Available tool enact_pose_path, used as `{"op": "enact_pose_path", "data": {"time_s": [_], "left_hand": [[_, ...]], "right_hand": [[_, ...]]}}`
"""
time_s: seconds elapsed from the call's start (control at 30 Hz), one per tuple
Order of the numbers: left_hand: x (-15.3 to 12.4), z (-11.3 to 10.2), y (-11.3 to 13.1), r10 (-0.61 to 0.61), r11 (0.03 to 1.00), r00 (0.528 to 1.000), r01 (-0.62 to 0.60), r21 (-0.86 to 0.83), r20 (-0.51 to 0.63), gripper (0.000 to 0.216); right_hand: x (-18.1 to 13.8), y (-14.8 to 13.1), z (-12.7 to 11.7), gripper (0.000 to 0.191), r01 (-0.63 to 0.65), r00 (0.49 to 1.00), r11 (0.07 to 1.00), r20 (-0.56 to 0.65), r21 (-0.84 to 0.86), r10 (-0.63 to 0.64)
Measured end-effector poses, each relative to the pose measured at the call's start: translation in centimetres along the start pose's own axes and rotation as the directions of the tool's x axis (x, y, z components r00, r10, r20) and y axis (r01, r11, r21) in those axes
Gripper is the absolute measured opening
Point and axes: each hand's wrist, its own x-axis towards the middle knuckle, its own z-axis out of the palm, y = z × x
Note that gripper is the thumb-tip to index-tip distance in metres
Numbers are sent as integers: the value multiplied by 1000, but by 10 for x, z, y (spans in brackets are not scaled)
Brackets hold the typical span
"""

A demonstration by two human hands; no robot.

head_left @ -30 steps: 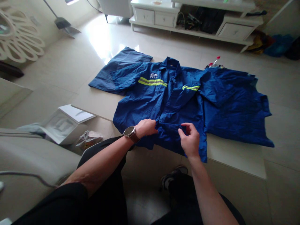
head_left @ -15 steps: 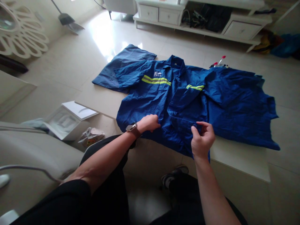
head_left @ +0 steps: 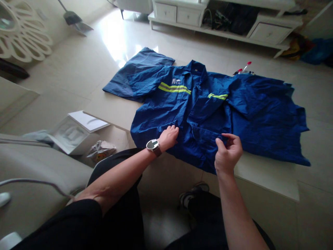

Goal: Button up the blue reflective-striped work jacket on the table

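A blue work jacket [head_left: 166, 107] with yellow-and-grey reflective stripes and a white chest logo lies spread over a low table [head_left: 267, 178], its collar away from me. My left hand [head_left: 169, 137], with a watch on the wrist, is closed on the cloth near the front hem. To the right, my right hand [head_left: 229, 152] pinches the edge of the front panel between thumb and fingers and holds it slightly raised. More blue cloth [head_left: 267, 118] lies crumpled at the right end of the table; I cannot tell whether it belongs to the same garment.
An open white box [head_left: 75, 133] and a crumpled plastic packet [head_left: 101, 151] are at the left, beside a pale sofa [head_left: 39, 170]. Red-tipped items [head_left: 244, 67] show behind the cloth. A white TV cabinet [head_left: 179, 17] and a dustpan [head_left: 75, 22] stand farther back.
My left hand has turned so its back and the watch face show more, gathering a fold of cloth. My right hand has shifted slightly right with the pinched edge.
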Motion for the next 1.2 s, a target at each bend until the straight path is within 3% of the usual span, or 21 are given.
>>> {"op": "enact_pose_path", "data": {"time_s": [0.1,0.23,0.37,0.43,0.5,0.57,0.67,0.73,0.77,0.8,0.87,1.0,1.2], "left_hand": [[3,-7,-6,31,999,999,-30,-21,23,22],[-3,-22,-8,16,998,1000,-17,-68,-14,26],[-26,-27,-3,-104,964,995,98,-248,-9,25],[-42,-23,2,-201,884,979,198,-423,39,29],[-58,-13,8,-281,699,951,297,-650,132,39],[-74,-1,15,-321,380,921,338,-861,220,43],[-91,17,27,-376,-172,883,232,-957,281,24],[-97,26,35,-440,-393,851,105,-913,287,13],[-98,29,39,-486,-436,828,48,-899,280,9],[-97,32,43,-533,-435,806,1,-900,258,4],[-94,37,50,-606,-343,778,-64,-937,169,14],[-84,43,63,-591,-125,807,-112,-986,-16,19],[-70,43,71,-579,-70,813,-119,-990,-57,17]], "right_hand": [[-1,-4,0,24,-2,1000,1000,4,-31,2],[1,-14,2,26,2,1000,999,13,-48,-1],[1,-21,6,26,9,998,999,60,-32,-7],[-3,-22,8,26,2,992,999,130,-45,4],[-11,-22,9,28,1,976,996,216,-85,18],[-22,-22,8,29,20,953,992,303,-124,18],[-40,-20,2,27,80,914,983,406,-167,-6],[-51,-18,-4,26,114,898,977,440,-182,-23],[-55,-16,-8,25,120,894,976,448,-183,-26],[-59,-15,-11,25,118,890,977,456,-179,-24],[-64,-11,-18,25,95,878,982,478,-162,-6],[-65,-10,-28,25,58,868,987,496,-153,25],[-48,-25,-30,22,94,877,984,480,-152,-9]]}}
